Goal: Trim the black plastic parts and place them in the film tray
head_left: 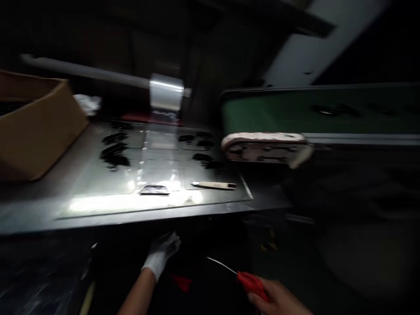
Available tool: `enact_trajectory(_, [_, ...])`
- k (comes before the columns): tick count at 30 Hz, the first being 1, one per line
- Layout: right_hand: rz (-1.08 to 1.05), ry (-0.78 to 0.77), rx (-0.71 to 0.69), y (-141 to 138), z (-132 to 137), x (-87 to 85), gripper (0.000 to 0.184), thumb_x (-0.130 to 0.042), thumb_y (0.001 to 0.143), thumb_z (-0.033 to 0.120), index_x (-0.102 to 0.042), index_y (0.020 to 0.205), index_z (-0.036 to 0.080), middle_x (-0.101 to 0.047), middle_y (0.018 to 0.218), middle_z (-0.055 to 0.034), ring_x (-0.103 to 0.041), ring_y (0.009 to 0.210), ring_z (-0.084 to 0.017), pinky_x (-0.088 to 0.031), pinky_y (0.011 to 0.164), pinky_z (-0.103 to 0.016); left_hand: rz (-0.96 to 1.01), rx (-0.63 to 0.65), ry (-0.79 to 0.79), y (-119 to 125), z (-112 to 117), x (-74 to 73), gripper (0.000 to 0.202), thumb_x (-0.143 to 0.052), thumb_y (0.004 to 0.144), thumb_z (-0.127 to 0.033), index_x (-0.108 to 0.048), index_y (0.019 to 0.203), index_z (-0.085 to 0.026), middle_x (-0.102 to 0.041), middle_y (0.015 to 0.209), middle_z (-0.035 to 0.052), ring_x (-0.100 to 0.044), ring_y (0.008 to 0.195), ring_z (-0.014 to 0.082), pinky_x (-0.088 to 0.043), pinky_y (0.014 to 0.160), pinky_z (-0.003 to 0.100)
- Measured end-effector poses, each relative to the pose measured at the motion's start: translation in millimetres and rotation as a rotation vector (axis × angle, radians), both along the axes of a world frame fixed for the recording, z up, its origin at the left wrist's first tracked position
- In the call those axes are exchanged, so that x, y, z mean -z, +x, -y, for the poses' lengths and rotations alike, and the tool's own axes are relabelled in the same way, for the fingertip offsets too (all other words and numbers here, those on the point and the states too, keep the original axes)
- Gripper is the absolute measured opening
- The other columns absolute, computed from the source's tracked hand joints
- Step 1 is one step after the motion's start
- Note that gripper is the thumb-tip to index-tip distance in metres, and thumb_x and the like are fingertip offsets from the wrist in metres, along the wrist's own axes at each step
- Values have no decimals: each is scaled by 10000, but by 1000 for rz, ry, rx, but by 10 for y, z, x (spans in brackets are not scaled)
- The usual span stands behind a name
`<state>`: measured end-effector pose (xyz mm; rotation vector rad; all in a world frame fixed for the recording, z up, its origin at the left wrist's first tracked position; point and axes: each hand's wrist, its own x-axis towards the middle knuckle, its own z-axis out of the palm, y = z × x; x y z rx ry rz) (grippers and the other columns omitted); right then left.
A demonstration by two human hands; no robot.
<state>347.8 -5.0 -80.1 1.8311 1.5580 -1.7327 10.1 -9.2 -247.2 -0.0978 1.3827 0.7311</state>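
Note:
My left hand [161, 254] wears a white glove and reaches down below the front edge of the metal table [39, 210], into the dark; its fingers are curled and blurred. My right hand [278, 299] is bare, at the bottom right, and grips a red-handled tool [252, 284] with a thin metal shaft pointing left. On the table lie a small packet [153, 189], a pale flat knife-like tool [215, 185] and several dark small pieces [113, 151].
A cardboard box [36, 127] stands at the table's left. A roll of clear film [166, 92] hangs on a bar at the back. A green conveyor belt [321, 113] ends at the table's right. The space under the table is dark.

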Motion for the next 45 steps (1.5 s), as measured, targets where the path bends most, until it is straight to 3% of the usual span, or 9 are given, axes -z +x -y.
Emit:
enact_trajectory(3, [-11,121,191,425,-14,-184,331,-716,812,503,-774,827,177,-750,731,-16,-688,670,-214,-544,632,-281,37,-18,33,25,28,-169,372,-744,884,-190,-623,1226,-108,-760,1169,165,-735,1101,282,-607,986,415])
enact_trajectory(8, [168,537,555,918,-213,-307,496,-689,871,557,-744,1189,182,-773,1148,-111,-693,1113,-302,-513,1034,-427,113,121,17,253,96,-688,573,-866,769,-234,-625,1276,-119,-735,1266,179,-682,1204,349,-605,1015,436])
enact_trajectory(14, [276,788,733,557,-728,389,606,-644,856,619,-687,1268,177,-750,1199,-124,-692,1086,-290,-527,978,-402,170,-165,135,354,47,-1572,466,-872,753,-357,-726,1174,-222,-760,1242,124,-684,1196,363,-616,986,446])
enact_trajectory(21, [296,596,754,165,-784,944,417,-636,750,615,-678,759,200,-627,539,-79,-660,625,-338,-517,627,-443,401,-403,587,139,-177,-2141,304,-761,875,-383,-724,1175,-415,-742,1305,-16,-689,1209,260,-597,1000,370])
enact_trajectory(24, [105,501,685,-227,-711,784,417,-609,782,623,-676,795,212,-716,683,-107,-700,660,-309,-547,586,-391,421,-409,638,67,-262,-2201,284,-729,905,-379,-724,1188,-397,-736,1316,-8,-681,1221,240,-579,1019,352])
enact_trajectory(28, [-261,568,400,-1019,-684,-45,274,-632,929,463,-702,1086,249,-740,1015,-59,-708,865,-196,-567,737,-279,393,-407,662,59,-300,-2158,284,-731,903,-365,-729,1187,-375,-735,1318,14,-683,1217,243,-574,1021,354])
enact_trajectory(32, [-657,844,-66,-1720,-903,-753,154,-595,970,205,-675,1102,201,-662,912,-36,-617,739,-127,-487,640,-239,259,-413,627,54,-295,-2121,274,-781,855,-365,-761,1126,-335,-760,1268,37,-706,1172,256,-571,1024,362])
enact_trajectory(40, [-576,829,-428,-2146,-1203,-744,84,-545,959,170,-627,956,190,-635,837,-15,-580,682,-132,-434,616,-271,-50,-412,509,-190,-358,-2097,420,-897,684,-445,-809,1036,-232,-798,1087,115,-722,1071,367,-583,974,467])
enact_trajectory(45, [-591,824,-544,-2350,-1666,-776,66,-546,972,191,-610,958,203,-639,829,-4,-574,685,-122,-426,625,-252,64,-493,476,-346,-436,-2010,591,-895,646,-550,-779,1169,-302,-732,1302,116,-650,1221,422,-552,1026,484])
